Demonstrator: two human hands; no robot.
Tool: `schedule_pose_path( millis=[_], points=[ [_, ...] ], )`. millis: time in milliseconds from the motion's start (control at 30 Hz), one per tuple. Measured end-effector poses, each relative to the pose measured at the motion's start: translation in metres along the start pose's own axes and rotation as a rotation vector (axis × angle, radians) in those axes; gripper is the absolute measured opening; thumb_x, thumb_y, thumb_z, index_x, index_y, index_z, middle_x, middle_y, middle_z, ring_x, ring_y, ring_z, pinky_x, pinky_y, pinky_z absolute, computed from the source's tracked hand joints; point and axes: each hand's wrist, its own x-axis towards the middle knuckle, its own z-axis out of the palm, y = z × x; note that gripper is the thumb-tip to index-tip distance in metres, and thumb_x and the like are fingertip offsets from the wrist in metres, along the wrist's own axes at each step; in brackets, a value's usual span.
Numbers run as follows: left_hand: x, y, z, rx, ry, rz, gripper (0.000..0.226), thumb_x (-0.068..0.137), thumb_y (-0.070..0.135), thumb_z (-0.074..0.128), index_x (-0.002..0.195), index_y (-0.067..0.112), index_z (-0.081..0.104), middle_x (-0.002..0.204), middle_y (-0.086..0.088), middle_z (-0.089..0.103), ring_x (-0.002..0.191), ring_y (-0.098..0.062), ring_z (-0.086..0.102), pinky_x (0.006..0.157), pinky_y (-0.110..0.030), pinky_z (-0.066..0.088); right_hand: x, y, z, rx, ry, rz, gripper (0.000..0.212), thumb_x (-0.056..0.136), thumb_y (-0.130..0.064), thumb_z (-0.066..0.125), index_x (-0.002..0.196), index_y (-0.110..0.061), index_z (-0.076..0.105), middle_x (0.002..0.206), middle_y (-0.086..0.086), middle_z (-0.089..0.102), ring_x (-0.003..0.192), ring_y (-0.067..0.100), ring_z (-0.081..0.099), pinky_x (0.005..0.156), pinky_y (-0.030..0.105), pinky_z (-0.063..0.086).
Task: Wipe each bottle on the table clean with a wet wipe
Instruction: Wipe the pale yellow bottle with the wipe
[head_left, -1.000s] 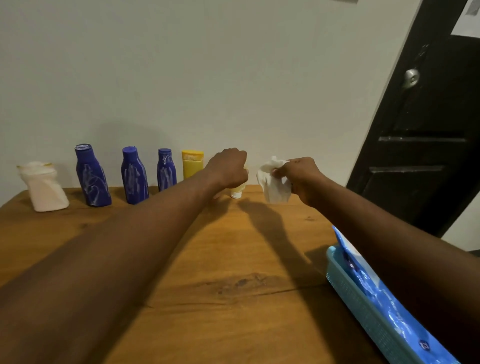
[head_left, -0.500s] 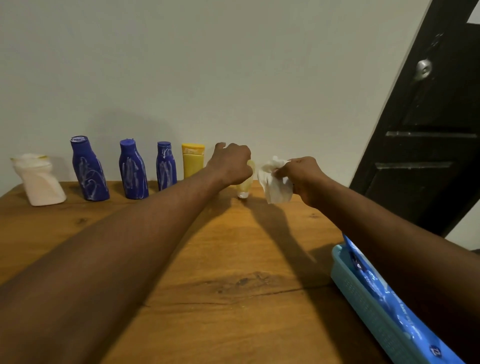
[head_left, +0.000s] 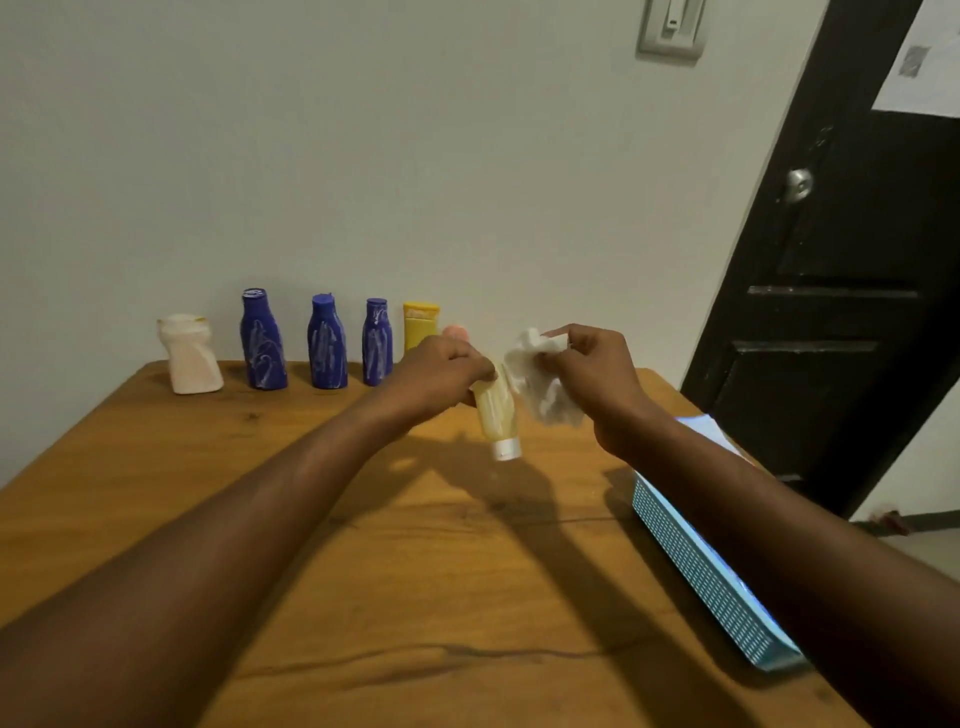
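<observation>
Pale yellow bottle (head_left: 497, 410), its cap pointing down, is held tilted above the wooden table (head_left: 415, 571) in the curled fingers of the left hand (head_left: 441, 371). A crumpled white wet wipe (head_left: 540, 384) is pinched by the right hand (head_left: 597, 374) and touches the bottle's upper part. A white bottle (head_left: 191, 356), three blue bottles (head_left: 326, 345) and a yellow tube (head_left: 420, 326) are lined up along the far edge by the wall, and a light blue basket (head_left: 701, 571) is set at the right edge.

Wooden table (head_left: 363, 545), white bottle (head_left: 191, 356), three blue bottles (head_left: 326, 345), yellow bottle (head_left: 420, 327) along back, blue basket (head_left: 696, 566) right
</observation>
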Motion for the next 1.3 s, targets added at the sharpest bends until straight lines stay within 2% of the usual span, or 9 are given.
schedule_pose_path(
  millis=[200,300,400,600,767,900,1067,1200,1300],
  points=[
    [-0.066,-0.021,0.010,-0.266,0.037,-0.142,0.019,0.102,0.022,0.061,0.110,0.011,0.075,0.102,-0.006,0.078,0.102,-0.025,0.074,0.093,-0.043,0.059,-0.058,0.013,0.022,-0.102,0.034,-0.078,0.022,0.090,-0.005,0.065,0.090,-0.020,0.081,0.086,-0.003,0.076,0.080,0.013,0.070,0.068,0.035,0.059],
    [-0.086,-0.036,0.015,-0.339,0.048,-0.182,0.018,0.102,0.026,0.062,0.109,0.017,0.077,0.104,-0.003,0.079,0.102,-0.023,0.073,0.092,-0.041,0.057,-0.085,0.025,0.032,-0.160,-0.064,-0.116,0.025,0.090,-0.003,0.064,0.091,-0.020,0.082,0.089,-0.009,0.078,0.080,0.005,0.069,0.067,0.026,0.055],
    [-0.099,-0.044,0.017,-0.375,0.058,-0.170,0.020,0.101,0.031,0.065,0.107,0.018,0.079,0.103,-0.002,0.079,0.102,-0.023,0.074,0.089,-0.041,0.059,-0.105,0.039,0.041,-0.219,-0.124,-0.134,0.018,0.096,-0.018,0.068,0.110,-0.019,0.080,0.107,-0.009,0.075,0.095,0.004,0.067,0.071,0.018,0.048],
    [-0.105,-0.061,0.016,-0.482,0.151,-0.186,0.022,0.103,0.031,0.062,0.113,0.019,0.078,0.103,-0.002,0.080,0.104,-0.027,0.075,0.088,-0.042,0.063,-0.119,0.051,0.059,-0.202,-0.164,-0.191,0.034,0.102,-0.040,0.059,0.125,-0.020,0.073,0.128,-0.009,0.063,0.114,0.000,0.057,0.093,0.026,0.053],
    [-0.096,-0.070,0.011,-0.583,0.146,-0.222,0.029,0.100,0.036,0.065,0.118,0.015,0.076,0.109,-0.003,0.080,0.108,-0.023,0.074,0.101,-0.046,0.057,-0.103,0.064,0.074,-0.196,-0.049,-0.268,0.023,0.097,-0.019,0.070,0.118,-0.018,0.077,0.118,-0.007,0.071,0.107,0.001,0.063,0.086,0.025,0.056],
    [-0.090,-0.077,0.004,-0.768,0.052,-0.280,0.030,0.104,0.021,0.059,0.128,0.007,0.069,0.119,-0.012,0.076,0.119,-0.028,0.068,0.108,-0.048,0.052,-0.083,0.069,0.080,-0.161,-0.003,-0.201,0.021,0.094,-0.015,0.072,0.113,-0.016,0.079,0.112,-0.006,0.076,0.101,0.005,0.067,0.089,0.034,0.059],
    [-0.088,-0.083,-0.004,-0.769,-0.007,-0.268,0.029,0.105,0.020,0.057,0.133,0.019,0.067,0.121,-0.007,0.076,0.118,-0.025,0.070,0.101,-0.050,0.057,-0.065,0.068,0.090,-0.022,-0.033,-0.130,0.018,0.094,-0.011,0.071,0.109,-0.016,0.080,0.104,-0.007,0.078,0.097,0.009,0.071,0.092,0.045,0.060],
    [-0.084,-0.086,-0.007,-0.813,0.011,-0.261,0.034,0.105,0.027,0.058,0.138,0.025,0.063,0.123,-0.007,0.075,0.116,-0.026,0.071,0.097,-0.052,0.058,-0.057,0.065,0.098,-0.028,-0.070,-0.194,0.020,0.096,-0.009,0.068,0.111,-0.017,0.079,0.109,-0.008,0.076,0.101,0.007,0.067,0.090,0.039,0.059],
    [-0.081,-0.088,-0.009,-0.892,0.068,-0.276,0.025,0.105,0.023,0.057,0.128,0.027,0.066,0.121,-0.007,0.076,0.116,-0.028,0.070,0.100,-0.059,0.055,-0.067,0.064,0.102,-0.064,-0.129,-0.289,0.020,0.095,-0.006,0.068,0.104,-0.021,0.078,0.107,-0.009,0.072,0.100,0.003,0.064,0.081,0.023,0.053]
  ],
)
